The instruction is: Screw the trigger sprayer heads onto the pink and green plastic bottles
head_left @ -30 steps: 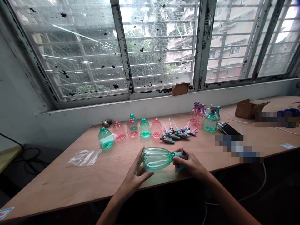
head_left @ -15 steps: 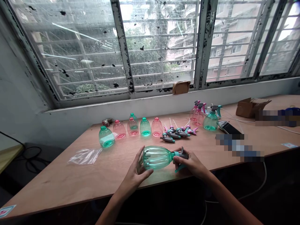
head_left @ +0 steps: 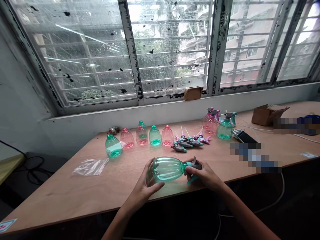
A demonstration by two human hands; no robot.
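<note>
A clear green spray bottle [head_left: 167, 169] lies sideways in the air above the table's front edge. My left hand [head_left: 145, 185] is curved round its base end, the thumb along the lower side. My right hand [head_left: 203, 175] grips the grey and teal spray head [head_left: 196, 164] at the bottle's neck, its teal trigger pointing down. The head sits against the neck; how tightly cannot be seen. Beyond my hands lie several loose spray heads [head_left: 191, 142] in grey, teal and pink. Left of those stand headless bottles, among them a pink one [head_left: 167, 136] and a green one [head_left: 155, 136].
A clear plastic bag [head_left: 91, 166] lies at the left of the wooden table [head_left: 75, 193]. Towards the back right stand a green spray bottle [head_left: 225, 129] and pink ones [head_left: 211, 125] with heads on. A phone-like dark object [head_left: 246, 137] and a cardboard box [head_left: 266, 115] are farther right.
The bottle has rolled slightly about its long axis, its ribs showing differently, and shifted a touch to the right. Both hands stay almost where they were.
</note>
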